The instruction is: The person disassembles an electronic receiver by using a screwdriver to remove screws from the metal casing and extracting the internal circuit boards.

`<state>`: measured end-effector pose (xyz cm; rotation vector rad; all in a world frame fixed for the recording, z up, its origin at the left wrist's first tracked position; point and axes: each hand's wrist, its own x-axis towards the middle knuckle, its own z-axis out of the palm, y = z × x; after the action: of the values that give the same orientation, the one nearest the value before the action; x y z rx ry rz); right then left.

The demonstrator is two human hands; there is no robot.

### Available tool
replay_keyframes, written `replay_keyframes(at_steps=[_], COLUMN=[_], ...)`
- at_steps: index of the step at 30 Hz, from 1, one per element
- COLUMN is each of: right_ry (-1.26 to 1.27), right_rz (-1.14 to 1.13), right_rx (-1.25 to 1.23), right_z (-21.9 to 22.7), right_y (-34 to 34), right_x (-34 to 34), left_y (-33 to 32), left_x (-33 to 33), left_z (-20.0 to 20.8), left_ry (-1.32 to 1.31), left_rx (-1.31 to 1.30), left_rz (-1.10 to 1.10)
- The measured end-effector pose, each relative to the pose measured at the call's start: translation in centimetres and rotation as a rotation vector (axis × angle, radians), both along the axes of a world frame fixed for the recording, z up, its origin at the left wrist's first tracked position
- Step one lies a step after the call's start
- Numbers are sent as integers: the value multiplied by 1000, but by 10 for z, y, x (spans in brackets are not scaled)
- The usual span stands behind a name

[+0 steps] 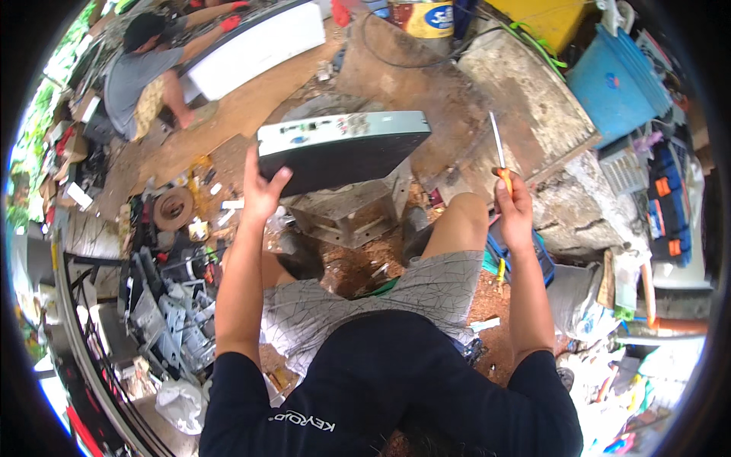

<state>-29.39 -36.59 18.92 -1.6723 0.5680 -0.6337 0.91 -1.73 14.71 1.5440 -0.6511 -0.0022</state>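
Observation:
My left hand (pixel 264 186) grips the left end of a flat black electronics box (pixel 346 162), with the thumb lying along its near face. The silver back panel of the box (pixel 396 122) faces up and carries a row of connector ports. Under it stands a worn metal block (pixel 350 217) between my legs. Off to the right, my right hand (pixel 512 199) is closed around the orange handle of a screwdriver (pixel 498 145). Its metal shaft points up and away, apart from the box.
Metal scrap (pixel 175 324) lies heaped at the left. A concrete slab (pixel 525 99) and a blue bin (pixel 618 84) are at the right. Far left, another person (pixel 145 76) in red gloves crouches at a large white panel (pixel 259 49). A blue-and-orange tool case (pixel 670 198) stands at the far right.

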Motion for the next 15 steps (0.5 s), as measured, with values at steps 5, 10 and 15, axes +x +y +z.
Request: replay_keyframes(at_steps=[5,10,15], right_ry=[70,290,381], right_rz=[70,183,356], right_rx=[-40,-273,-490], right_z=[29,67,125], right_y=[3,2,25], right_x=[9,21,67], left_y=[5,-1,0], left_x=[-7,-7,-10], left_z=[-59,-103,-103], left_ry=[118,108,264], left_rx=[-151,-157,-124], left_rz=[-60,-56,-164])
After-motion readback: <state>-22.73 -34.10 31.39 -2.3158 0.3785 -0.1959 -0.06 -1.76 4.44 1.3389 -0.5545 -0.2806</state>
